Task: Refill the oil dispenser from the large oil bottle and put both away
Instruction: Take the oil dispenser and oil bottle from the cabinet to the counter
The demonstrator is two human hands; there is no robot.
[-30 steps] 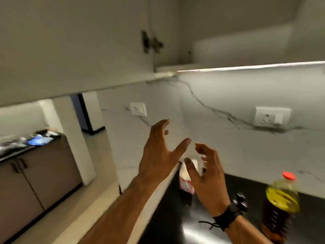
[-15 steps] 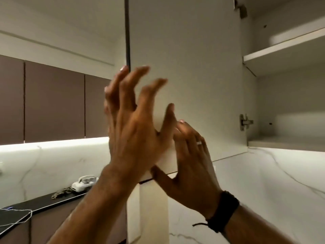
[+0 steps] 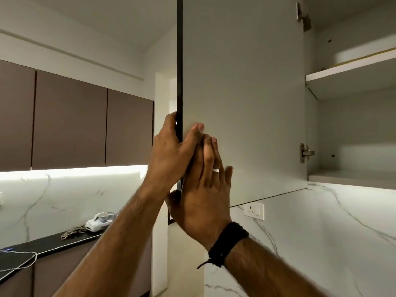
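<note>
1. While the view is tilting up at a wall unit, both hands are meeting at the free edge of a tall pale grey cabinet door [image 3: 242,93], which is standing open.
2. Left hand [image 3: 171,153] is gripping that dark edge, fingers wrapped behind it, thumb on the inner face.
3. Right hand [image 3: 203,189], wearing a ring and a black wristband [image 3: 227,243], is lying flat with straight fingers against the inner face, holding nothing.
4. Beyond, white cabinet shelves [image 3: 351,71] are showing; neither oil dispenser nor large oil bottle is appearing in view.
5. Judging by this, the putting-away step is under way; next the door probably needs swinging, closing if both are stowed.
</note>
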